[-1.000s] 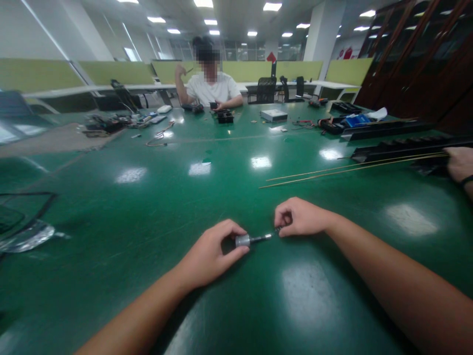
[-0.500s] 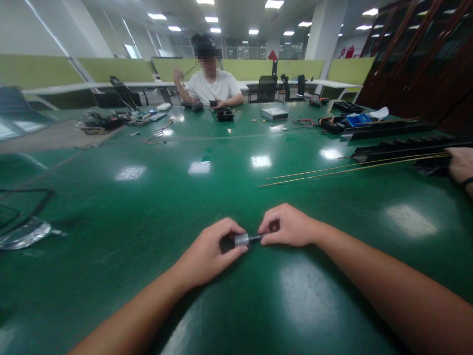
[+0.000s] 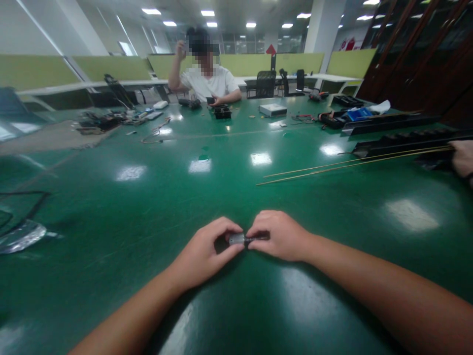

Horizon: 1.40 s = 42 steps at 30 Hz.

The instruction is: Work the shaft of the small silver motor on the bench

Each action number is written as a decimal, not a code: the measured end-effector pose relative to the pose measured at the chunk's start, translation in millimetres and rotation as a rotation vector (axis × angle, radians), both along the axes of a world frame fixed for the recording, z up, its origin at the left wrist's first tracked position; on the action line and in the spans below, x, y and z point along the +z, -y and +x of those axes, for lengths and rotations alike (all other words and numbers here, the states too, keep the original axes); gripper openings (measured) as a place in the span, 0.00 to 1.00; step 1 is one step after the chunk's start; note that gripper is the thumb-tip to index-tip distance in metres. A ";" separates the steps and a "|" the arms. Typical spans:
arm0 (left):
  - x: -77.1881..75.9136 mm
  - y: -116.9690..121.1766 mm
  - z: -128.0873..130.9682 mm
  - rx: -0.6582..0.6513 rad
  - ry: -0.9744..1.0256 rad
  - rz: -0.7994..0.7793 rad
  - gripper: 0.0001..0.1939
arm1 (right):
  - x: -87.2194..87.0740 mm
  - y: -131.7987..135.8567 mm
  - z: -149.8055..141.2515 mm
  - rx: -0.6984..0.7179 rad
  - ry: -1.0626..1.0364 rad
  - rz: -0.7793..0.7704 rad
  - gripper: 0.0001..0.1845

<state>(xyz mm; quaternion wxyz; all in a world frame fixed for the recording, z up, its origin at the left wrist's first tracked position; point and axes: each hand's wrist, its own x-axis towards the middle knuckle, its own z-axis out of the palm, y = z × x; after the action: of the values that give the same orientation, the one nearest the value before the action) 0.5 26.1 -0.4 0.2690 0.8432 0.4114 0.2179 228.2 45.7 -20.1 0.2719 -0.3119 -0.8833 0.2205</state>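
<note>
Low over the green table, my left hand [image 3: 210,249] pinches a small grey metal cylinder [image 3: 236,239] between thumb and fingertips. A thin dark shaft [image 3: 252,239] sticks out of the cylinder's right end, roughly level. My right hand [image 3: 279,235] has its thumb and fingertips closed on that shaft, close up against the cylinder. Part of the shaft shows in the gap behind the right fingertips. Whether the shaft and cylinder are one piece or two, I cannot tell.
Two long thin rods [image 3: 314,171] reach in from another person's hand [image 3: 463,157] at the right. Black rails [image 3: 391,140] lie beyond them. Across the green table [image 3: 166,197] a person in a white shirt [image 3: 210,84] sits near a white box [image 3: 272,109]. Clutter and cables lie at left.
My right hand has slid left along the shaft, so its fingertips are now close to the cylinder. The person opposite has raised a hand to head height.
</note>
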 end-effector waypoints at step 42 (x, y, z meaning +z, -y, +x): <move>-0.1 1.8 -0.8 0.003 -0.033 -0.011 0.09 | 6.1 -11.3 20.4 0.081 0.068 -0.062 0.02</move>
<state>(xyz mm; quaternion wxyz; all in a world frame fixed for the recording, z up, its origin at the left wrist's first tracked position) -0.3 24.2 -0.5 0.2666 0.8445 0.4180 0.2022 248.6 57.0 -14.0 0.2227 -0.2915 -0.8967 0.2477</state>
